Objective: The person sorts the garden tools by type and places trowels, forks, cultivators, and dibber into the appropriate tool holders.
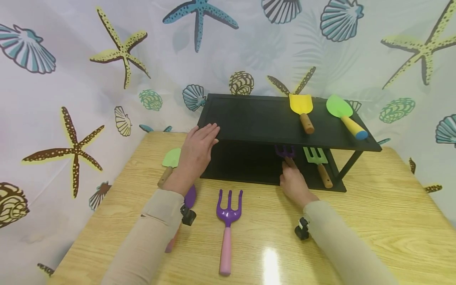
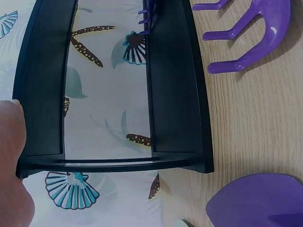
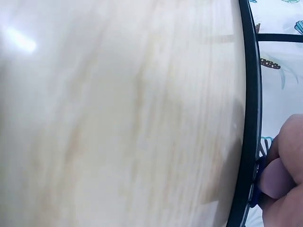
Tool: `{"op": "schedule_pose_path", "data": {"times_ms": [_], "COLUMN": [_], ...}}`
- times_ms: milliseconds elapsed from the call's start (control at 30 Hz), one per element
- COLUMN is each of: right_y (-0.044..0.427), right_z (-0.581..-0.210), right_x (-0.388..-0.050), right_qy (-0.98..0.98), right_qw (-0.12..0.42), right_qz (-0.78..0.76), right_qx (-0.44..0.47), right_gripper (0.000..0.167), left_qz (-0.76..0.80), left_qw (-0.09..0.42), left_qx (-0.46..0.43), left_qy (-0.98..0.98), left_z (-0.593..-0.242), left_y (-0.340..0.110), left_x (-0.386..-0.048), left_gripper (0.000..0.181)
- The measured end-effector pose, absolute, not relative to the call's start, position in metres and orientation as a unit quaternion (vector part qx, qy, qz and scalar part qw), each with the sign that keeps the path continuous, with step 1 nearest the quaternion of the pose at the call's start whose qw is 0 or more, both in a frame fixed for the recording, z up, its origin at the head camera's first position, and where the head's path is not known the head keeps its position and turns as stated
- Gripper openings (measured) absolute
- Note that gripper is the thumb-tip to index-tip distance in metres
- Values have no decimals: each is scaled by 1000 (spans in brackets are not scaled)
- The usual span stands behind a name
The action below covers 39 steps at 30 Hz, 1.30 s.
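Note:
My right hand (image 1: 295, 185) grips the handle of a purple garden fork (image 1: 285, 151), whose tines point to the back over the lower shelf. The rounded pinkish handle end (image 3: 276, 178) shows between the fingers in the right wrist view. To its right on the lower shelf lies a green garden fork (image 1: 315, 155) with a wooden handle. My left hand (image 1: 196, 152) rests with extended fingers on the front left corner of the black two-tier rack (image 1: 249, 118); in the left wrist view it touches the rack's edge.
On the rack's top lie a yellow shovel (image 1: 301, 103) and a green trowel (image 1: 339, 106). On the wooden table (image 1: 263, 229) are a purple fork (image 1: 228, 215) with a pink handle, a purple trowel (image 2: 258, 201) partly under my left forearm, and a light green trowel (image 1: 172, 157) at the left.

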State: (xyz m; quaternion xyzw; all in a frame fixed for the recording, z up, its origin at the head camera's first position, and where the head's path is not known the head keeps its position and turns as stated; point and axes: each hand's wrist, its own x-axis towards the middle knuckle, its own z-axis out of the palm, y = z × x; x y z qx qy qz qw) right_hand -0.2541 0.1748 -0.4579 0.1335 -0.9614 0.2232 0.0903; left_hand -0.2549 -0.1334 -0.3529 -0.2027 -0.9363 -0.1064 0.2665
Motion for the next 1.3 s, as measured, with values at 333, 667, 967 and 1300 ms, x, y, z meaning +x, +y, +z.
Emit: {"op": "schedule_pose_path", "data": {"times_ms": [333,667,967,1300], "right_y": [170,175,180,194], "right_z": [-464,-462,-452,-439], "right_x": [-255,-252,-243,-219], "right_qy": [-963,-969,-966,-945], "right_qw": [89,31,70,164], "right_qz": [218,219,213,209], "right_qx": [132,111,132,191], "right_gripper": [44,57,56,47], "left_qz": [-109,-104,-107,-119], "left_qw": [264,258,264,280], "left_qx": [-204,-200,-202,-212], "left_qy": [-936,-940,-937,-929], "left_z": [-354,-353,-352,-354], "left_y": [-133,-131,-131,-133], "left_x": [-255,-254,-255,-255], "left_gripper": [40,41,41,38]}}
